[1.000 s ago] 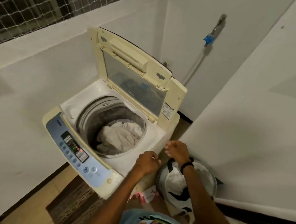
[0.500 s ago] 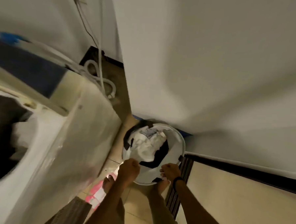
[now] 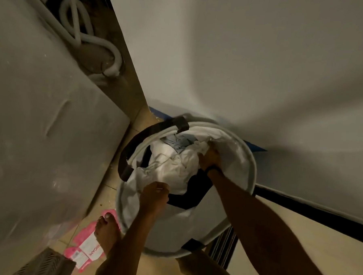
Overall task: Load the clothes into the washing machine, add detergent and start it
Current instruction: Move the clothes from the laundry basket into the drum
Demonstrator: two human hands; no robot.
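Tiled floor (image 3: 118,197) carries our basket (image 3: 252,162); inside, both hands' fingers (image 3: 160,188) pinch the white clothes (image 3: 175,164).

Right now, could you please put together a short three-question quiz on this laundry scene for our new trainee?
1. True or false: both hands are inside the laundry basket.
2. Multiple choice: the pink packet lies (A) in the basket, (B) on the floor by a bare foot, (C) on the washing machine.
3. Fill in: the right hand wears a dark ____ at the wrist.

Key
1. True: the left hand is at the near rim and the right hand is deeper in, both on the white clothes.
2. B.
3. Band.
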